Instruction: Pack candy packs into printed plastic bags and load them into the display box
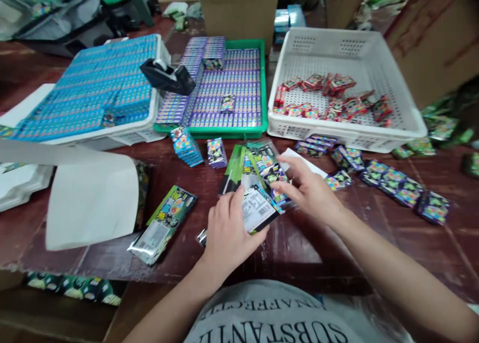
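Labelled packet [257, 209] between left hand's [230, 228] clasping thumb and fingers (right hand [312, 191] alongside, hold unclear)

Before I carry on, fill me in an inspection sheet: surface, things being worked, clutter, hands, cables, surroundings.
Surface: dark red-brown tabletop, glossy.
Things being worked: labelled pouch in hand; clear-fronted pouch just beyond; another pouch lying apart, left.
Clutter: blue stack, purple stack, purple packs strewn right, black tape dispenser over the packed trays.
Hands: left hand holds the labelled pouch; right hand at the clear-fronted pouch, grip unclear.
Cables: nothing seen.
Surroundings: white tray of blue packs, green tray of purple, white crate with red packs, cardboard box behind.
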Demonstrator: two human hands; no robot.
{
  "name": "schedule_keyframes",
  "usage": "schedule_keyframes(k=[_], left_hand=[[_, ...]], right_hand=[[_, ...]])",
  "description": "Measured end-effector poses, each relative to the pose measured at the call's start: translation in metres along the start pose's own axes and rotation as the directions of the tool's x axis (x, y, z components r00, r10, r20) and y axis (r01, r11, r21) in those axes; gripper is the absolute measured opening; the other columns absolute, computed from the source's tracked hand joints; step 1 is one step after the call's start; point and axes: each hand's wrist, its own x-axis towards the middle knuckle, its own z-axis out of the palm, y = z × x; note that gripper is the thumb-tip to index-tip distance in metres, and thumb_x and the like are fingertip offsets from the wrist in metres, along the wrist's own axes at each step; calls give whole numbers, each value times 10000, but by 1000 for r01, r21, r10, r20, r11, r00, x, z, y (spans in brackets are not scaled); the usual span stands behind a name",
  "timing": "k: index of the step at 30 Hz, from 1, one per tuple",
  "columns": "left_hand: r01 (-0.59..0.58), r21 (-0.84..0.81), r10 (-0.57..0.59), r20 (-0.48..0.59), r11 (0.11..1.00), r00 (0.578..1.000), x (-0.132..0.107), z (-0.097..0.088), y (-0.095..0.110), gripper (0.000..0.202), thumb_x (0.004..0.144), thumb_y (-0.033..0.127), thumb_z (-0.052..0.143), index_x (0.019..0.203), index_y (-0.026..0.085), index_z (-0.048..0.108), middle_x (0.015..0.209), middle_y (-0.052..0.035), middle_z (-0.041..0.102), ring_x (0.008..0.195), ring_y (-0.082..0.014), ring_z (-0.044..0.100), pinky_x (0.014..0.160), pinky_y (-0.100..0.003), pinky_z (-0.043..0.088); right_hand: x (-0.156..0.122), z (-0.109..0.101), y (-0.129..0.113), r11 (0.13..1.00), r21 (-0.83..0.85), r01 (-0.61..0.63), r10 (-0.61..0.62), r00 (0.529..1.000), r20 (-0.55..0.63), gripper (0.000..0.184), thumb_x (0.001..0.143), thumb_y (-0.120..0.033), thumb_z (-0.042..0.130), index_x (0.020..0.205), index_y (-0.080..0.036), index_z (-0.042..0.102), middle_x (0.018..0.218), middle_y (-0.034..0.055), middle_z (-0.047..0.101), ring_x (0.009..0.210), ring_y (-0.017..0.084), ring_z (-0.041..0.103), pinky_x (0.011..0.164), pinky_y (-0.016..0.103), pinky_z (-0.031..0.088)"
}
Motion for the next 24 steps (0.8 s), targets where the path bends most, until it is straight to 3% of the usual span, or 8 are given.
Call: schedule_keyframes(k=[3,9,12,14,16,18,21,24], left_hand=[[-64,-37,64,4,997,998,7,2,7,903,768,449,757,1514,186,320,1292,-159,542,1176,-356,576,966,-506,490],[-271,-61,272,-2,961,962,32,8,19,859,791,402,737,1515,189,327,1328,-159,548,1217,-341,555,1007,-491,466],[-361,-74,363,18,930,932,46,10,33,864,800,416,731,1522,182,320,1337,-160,551,1249,-336,540,1041,-487,443],[-346,-81,348,17,935,937,54,13,43,877,802,450,732,1523,171,319,1344,-166,545,1250,-337,538,1050,-488,440],[-315,-78,317,14,946,948,61,16,49,882,795,464,739,1518,170,329,1342,-169,545,1237,-340,544,1048,-494,443],[-314,-75,316,15,946,949,69,17,49,871,791,454,744,1512,180,340,1328,-166,553,1216,-340,556,1033,-497,453],[-362,-62,364,19,930,931,82,14,42,862,805,438,737,1521,186,327,1333,-171,551,1230,-348,548,1035,-509,449],[-480,-91,489,117,872,865,93,9,39,896,792,411,742,1542,201,298,1374,-170,533,1264,-358,524,1068,-527,427]], right_hand=[[-12,-21,9,998,22,55,-56,994,89,510,928,-486,670,1385,-315,525,1129,37,721,985,232,708,860,387,555],[-32,-40,30,990,110,86,-84,996,-22,459,927,-421,691,1345,-301,545,1194,52,701,1059,226,685,910,395,563],[-33,-39,32,984,174,39,6,968,-249,453,926,-411,688,1333,-303,520,1174,57,668,995,218,689,827,371,593],[-34,-36,33,974,226,-6,109,888,-447,498,922,-413,690,1353,-299,469,1181,70,642,963,219,691,761,357,607],[-38,-35,36,968,246,-59,184,832,-524,543,909,-419,703,1363,-293,433,1186,81,631,909,216,699,707,350,611],[-46,-40,41,970,210,-119,203,875,-440,527,907,-421,706,1346,-288,447,1152,76,644,835,202,701,671,342,602],[-59,-54,48,982,144,-123,147,975,-168,459,928,-405,687,1315,-286,472,965,19,658,731,168,673,647,315,571],[-61,-67,50,967,237,-91,100,995,-25,444,946,-395,668,1317,-298,444,941,-3,652,741,153,661,653,293,557]])
